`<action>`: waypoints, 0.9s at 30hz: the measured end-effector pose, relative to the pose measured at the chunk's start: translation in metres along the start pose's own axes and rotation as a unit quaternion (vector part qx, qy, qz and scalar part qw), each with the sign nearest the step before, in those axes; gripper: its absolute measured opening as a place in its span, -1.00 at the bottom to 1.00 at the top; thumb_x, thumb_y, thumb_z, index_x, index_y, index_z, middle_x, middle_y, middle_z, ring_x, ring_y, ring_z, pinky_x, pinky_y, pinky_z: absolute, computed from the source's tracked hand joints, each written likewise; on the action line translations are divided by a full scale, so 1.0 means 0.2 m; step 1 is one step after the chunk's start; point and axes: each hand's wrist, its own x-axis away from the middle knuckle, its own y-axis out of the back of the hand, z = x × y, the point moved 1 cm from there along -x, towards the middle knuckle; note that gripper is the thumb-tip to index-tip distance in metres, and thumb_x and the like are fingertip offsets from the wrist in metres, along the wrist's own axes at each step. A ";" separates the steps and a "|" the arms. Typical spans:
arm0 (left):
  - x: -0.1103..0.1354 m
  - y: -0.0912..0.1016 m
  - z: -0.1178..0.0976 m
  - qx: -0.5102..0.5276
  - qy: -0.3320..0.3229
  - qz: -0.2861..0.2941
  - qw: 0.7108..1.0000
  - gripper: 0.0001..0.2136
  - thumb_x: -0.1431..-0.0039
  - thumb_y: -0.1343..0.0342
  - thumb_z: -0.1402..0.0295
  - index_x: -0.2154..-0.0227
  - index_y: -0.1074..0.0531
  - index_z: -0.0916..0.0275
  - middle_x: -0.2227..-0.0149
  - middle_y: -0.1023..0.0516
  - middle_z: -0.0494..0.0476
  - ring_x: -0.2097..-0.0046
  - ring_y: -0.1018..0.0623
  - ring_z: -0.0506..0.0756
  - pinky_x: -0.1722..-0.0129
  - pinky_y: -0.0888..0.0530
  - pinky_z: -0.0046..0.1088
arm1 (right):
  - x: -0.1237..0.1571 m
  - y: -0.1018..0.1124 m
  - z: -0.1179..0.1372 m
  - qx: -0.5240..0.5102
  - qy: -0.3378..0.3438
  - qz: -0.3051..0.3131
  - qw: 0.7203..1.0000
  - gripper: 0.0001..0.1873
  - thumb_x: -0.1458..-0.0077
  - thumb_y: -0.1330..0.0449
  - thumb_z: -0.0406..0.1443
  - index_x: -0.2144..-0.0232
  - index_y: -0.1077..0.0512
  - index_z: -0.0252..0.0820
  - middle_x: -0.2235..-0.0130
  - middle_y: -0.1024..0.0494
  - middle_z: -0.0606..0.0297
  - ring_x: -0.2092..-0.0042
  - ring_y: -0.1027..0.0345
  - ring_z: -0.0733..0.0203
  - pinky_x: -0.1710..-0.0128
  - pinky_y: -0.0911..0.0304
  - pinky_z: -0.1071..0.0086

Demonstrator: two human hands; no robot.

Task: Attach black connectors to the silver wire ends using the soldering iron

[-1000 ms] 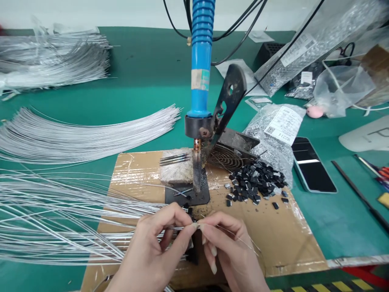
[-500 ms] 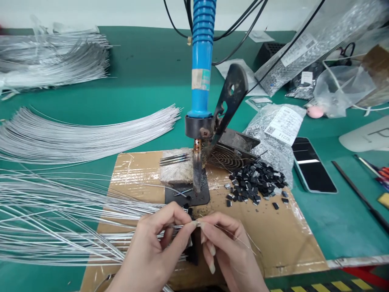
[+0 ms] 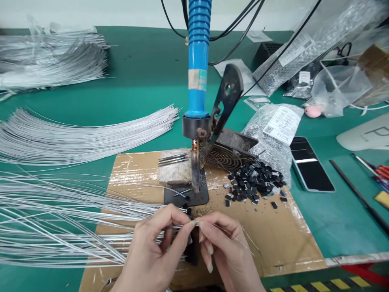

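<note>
Both hands meet near the front edge of the tabletop, over the taped cardboard sheet that covers the middle of the green surface. The left hand has thumb and forefinger pressed together on the end of a thin silver wire, and the right hand pinches the same wire tip from the other side, so the fingertips touch just in front of the black base plate. What the right hand's fingertips hold besides the wire is too small to tell; a fine strand trails from them toward the right. The wire runs off leftward into the loose fan of wires spread across the left part of the tabletop, with a tidier curved bundle behind it and bagged wires at the far left corner. Directly beyond the hands stands the blue-handled soldering iron, clamped upright with its tip pointing down at the base plate, beside a worn sponge block. A heap of small black components lies just right of it on the cardboard, with a phone further right. To do this well, I judge the pinch should stay close to the wire's very end so the tip does not flex, the wire should be kept separate from its neighbours in the fan, and fingers should stay low and short of the iron's tip.
</note>
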 end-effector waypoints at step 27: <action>0.02 -0.04 0.00 0.077 0.045 -0.071 0.993 -0.82 -0.27 -0.24 0.28 0.45 -0.55 0.15 0.50 -0.53 -0.07 0.47 -0.44 -0.02 0.48 -0.26 -0.50 | 0.00 0.00 -0.04 0.018 0.049 -0.029 0.998 -0.69 -0.04 -0.54 -0.05 0.36 -0.74 -0.18 0.51 -0.55 0.37 0.62 -0.38 0.43 0.62 -0.30 0.56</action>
